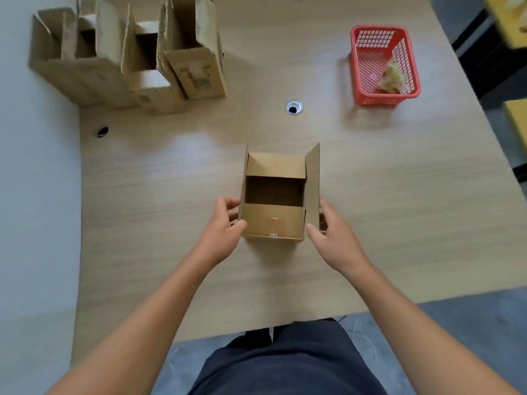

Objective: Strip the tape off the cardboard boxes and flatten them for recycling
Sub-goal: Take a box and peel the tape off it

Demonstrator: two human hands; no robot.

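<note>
An office: wood-laminate desk (171,195) with a cable grommet (294,107).

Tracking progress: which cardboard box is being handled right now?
The small open box mid-table, held between the left hand and right hand; the other boxes stand apart at the far left.

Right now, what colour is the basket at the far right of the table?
The basket is red; head view.

The bare left forearm (148,303) and bare right forearm (399,309) extend forward and converge toward the centre. The left hand (225,226) grips the left side of the small open brown cardboard box (275,223), with its thumb at the near corner and its fingers curled. The right hand (332,233) grips the right side in the same way.
</note>
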